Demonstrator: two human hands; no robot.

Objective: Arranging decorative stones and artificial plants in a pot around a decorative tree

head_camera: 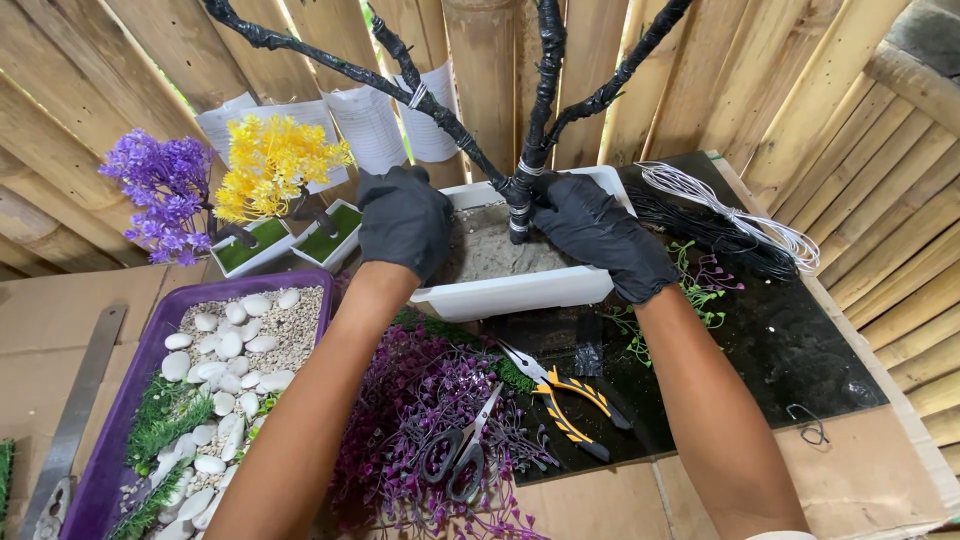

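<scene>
Both hands in black gloves, at a white rectangular plastic planter (520, 290) filled with grey sand, set at the middle of the worktop (800, 350) under a black sheet. Left hand (403, 218) resting over the planter's left rim, fingers (385, 190) curled loosely downward, touching sand or rim; grasping anything or not, cannot tell. Right hand (600, 232) lying across the right side of the planter, fingers (548, 195) closed around the base of a black tape-wrapped branching tree trunk (530, 150) standing upright in the sand.

Behind, to the left: two small white pots, one with a purple artificial tree (165, 195), one with a yellow artificial tree (270, 165). Front left: purple plastic tray (125, 400) holding white pebbles, gravel and green tufts. Near the forearms: pile of purple plastic foliage (420, 390), black-handled scissors (460, 455) on top, orange-and-black pliers (565, 400) just beside. Right rear: coil of white wire (730, 210) beside a bundle of black wire (700, 235).
</scene>
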